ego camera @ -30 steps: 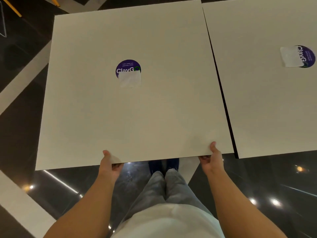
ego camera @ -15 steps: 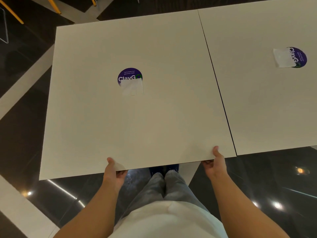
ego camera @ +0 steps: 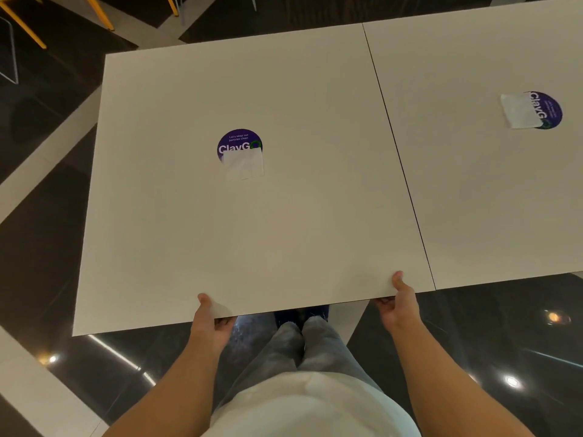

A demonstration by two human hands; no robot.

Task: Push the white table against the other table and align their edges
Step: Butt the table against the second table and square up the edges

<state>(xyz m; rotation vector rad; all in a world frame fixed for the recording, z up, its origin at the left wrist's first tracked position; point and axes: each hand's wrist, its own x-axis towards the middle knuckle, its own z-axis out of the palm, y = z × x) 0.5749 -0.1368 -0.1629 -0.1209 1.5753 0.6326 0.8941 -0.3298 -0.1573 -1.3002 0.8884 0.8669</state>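
The white table (ego camera: pixel 176 234) fills the middle of the view, with a round purple sticker (ego camera: pixel 239 145) near its centre. My left hand (ego camera: pixel 211 323) grips its near edge, thumb on top and fingers underneath. My right hand (ego camera: pixel 399 304) grips the same edge near the right corner in the same way. The other table (ego camera: pixel 492 190) lies to the right, also white with a purple sticker (ego camera: pixel 544 110). Only a thin dark seam separates the two tops, and their near edges meet almost in one line at the corner.
Dark glossy floor with pale stripes (ego camera: pixel 47 146) surrounds the tables. Yellow chair legs (ego camera: pixel 94 11) stand at the far left. My legs (ego camera: pixel 303 345) and dark shoes are just below the table's near edge.
The wedge-shaped gap between the tables has closed to a thin seam. The white table's near right corner has come level with the other table's near edge. Both hands kept their grip.
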